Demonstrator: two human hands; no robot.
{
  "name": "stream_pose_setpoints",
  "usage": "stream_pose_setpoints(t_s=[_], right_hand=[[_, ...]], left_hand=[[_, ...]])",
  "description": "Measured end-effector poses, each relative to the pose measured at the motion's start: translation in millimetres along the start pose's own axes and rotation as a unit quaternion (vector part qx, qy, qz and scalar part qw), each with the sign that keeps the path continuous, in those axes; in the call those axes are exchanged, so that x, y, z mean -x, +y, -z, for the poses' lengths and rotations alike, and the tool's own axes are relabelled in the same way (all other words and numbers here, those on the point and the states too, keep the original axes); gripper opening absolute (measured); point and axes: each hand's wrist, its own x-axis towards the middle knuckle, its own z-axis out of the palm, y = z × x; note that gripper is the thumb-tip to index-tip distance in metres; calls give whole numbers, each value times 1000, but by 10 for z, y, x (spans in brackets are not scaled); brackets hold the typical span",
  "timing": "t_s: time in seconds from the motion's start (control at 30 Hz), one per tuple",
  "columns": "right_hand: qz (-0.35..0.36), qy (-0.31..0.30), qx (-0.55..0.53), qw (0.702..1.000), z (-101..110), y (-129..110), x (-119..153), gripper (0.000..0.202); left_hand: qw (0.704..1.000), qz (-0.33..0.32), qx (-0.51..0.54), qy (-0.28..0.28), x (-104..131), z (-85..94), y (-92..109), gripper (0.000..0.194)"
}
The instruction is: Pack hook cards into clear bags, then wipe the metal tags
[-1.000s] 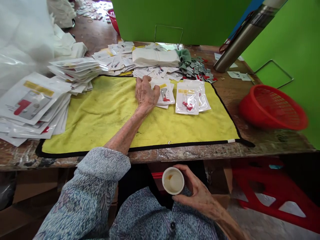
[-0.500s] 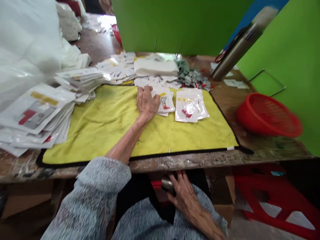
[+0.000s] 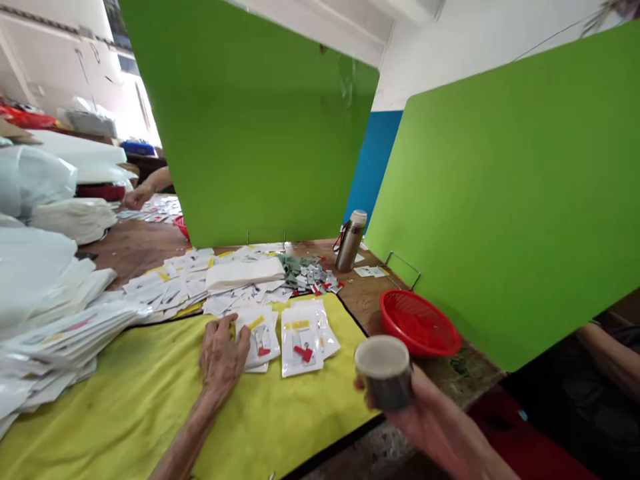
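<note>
In the head view, the left hand (image 3: 220, 353) lay palm down on the yellow cloth (image 3: 260, 427), half open, its fingers loosely bent and spread. It gripped nothing that could be seen; its thumb reached the edge of the left packets (image 3: 257, 341), though whether it pressed on them was hard to tell. The right hand (image 3: 425, 423) was closed around the cup (image 3: 384, 380), fingers and thumb on opposite sides, and held it upright above the cloth's right edge.

The cup had a pale inside and a dark metallic outside; whether any liquid was in it could not be made out. The right packets (image 3: 301, 343), one showing a red and grey piece inside, lay on the cloth between the hands. The red basket (image 3: 450, 343) sat on the table (image 3: 367, 300) beyond the cup, its contents unclear. Behind it, the steel flask (image 3: 350, 247) stood with its pale cap on.
</note>
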Motion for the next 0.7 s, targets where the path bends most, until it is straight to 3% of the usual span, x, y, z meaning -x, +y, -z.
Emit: stream_pose_setpoints(t_s=[0.1, 0.17, 0.47, 0.7], right_hand=[[64, 19, -11, 998, 87, -541, -515, 42], [79, 50, -14, 995, 187, -777, -859, 34], [115, 163, 51, 978, 605, -1373, -1949, 29], [175, 255, 235, 921, 725, -1920, -2609, 28]], left_hand=[[1000, 11, 2, -14, -2, 16, 15, 54], [1000, 20, 6, -22, -4, 24, 32, 57], [999, 42, 33, -10, -50, -33, -55, 56], [998, 18, 39, 35, -45, -147, -175, 45]])
